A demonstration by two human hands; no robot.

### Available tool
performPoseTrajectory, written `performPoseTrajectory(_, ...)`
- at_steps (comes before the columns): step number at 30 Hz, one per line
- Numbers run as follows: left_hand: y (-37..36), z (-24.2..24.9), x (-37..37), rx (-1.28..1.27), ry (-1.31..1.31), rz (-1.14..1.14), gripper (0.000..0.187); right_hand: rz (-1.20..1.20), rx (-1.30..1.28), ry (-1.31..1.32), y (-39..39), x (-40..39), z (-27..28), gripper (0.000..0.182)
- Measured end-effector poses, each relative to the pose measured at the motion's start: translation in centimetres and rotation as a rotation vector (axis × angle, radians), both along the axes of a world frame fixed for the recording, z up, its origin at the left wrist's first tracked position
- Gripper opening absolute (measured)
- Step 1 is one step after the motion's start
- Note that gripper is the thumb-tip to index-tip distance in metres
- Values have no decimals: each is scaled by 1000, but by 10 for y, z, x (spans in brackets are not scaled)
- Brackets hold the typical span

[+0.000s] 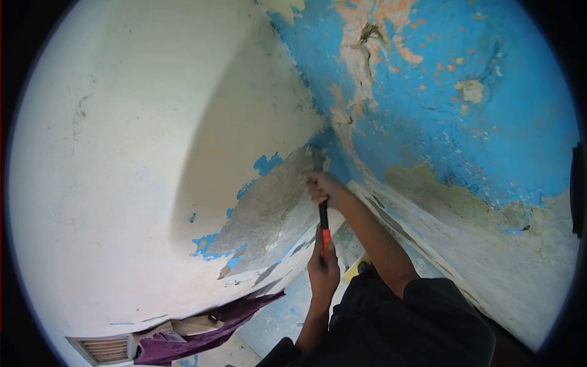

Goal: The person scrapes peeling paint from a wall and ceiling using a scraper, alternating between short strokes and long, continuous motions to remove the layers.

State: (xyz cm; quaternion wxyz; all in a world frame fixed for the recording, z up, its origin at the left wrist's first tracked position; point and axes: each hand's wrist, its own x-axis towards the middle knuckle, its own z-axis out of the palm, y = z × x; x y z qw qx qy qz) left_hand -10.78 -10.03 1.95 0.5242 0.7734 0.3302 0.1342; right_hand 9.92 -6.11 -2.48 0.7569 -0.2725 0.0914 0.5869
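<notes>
My right hand (325,188) is closed around the upper black shaft of a long-handled tool (324,214), close below its head. Lower down, my left hand (324,269) grips the same handle at its red section. The tool's head is blurred and meets the wall near the corner, so I cannot tell whether it is a scraper or a hammer. Around it, the white wall (140,122) has a bare grey patch (269,208) edged with ragged blue paint. To the right, the blue wall (520,122) shows peeled, cracked and stained areas.
At the lower left, purple cloth (208,339) hangs beside a slatted vent (107,350). Below my hands is a pale blue, speckled floor (278,318) with a yellow item (353,270) near my dark clothing. A dark object (576,189) stands at the right edge.
</notes>
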Motion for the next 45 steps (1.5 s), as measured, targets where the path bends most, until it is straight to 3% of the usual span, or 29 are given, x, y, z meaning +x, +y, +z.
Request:
performPoseTrajectory(2, 6, 5, -10, 9, -26, -14, 49, 18, 55, 24, 0, -19, 12, 37)
performPoseTrajectory(8, -6, 3, 21, 59, -25, -51, 48, -41, 73, -126, -9, 23, -16, 35)
performPoseTrajectory(12, -3, -29, -5, 21, -134, -9, 50, -218, -100, -216, -10, -34, 3, 28)
performPoseTrajectory(15, -1, -30, -16, -50, -109, -15, 51, -371, -185, -364, -21, -83, 11, 35)
performPoseTrajectory(20, -5, 5, -20, -329, -47, 18, 52, -334, -85, -311, -26, -94, 12, 35)
performPoseTrajectory(32, -2, -6, -14, -156, -94, -55, 53, -312, -186, -305, -25, -83, 24, 39)
performPoseTrajectory(35, -4, -14, -6, -192, -118, -63, 53, -309, -82, -310, -34, -71, 18, 41)
performPoseTrajectory(38, -7, -6, -20, -215, -127, -14, 53, -248, -116, -303, -28, -89, 23, 41)
performPoseTrajectory(41, -1, -2, -11, -235, -132, -29, 52, -356, -296, -324, -18, -76, 21, 42)
performPoseTrajectory(45, -5, -9, -10, -220, -132, -19, 52, -291, -114, -294, -30, -74, 17, 43)
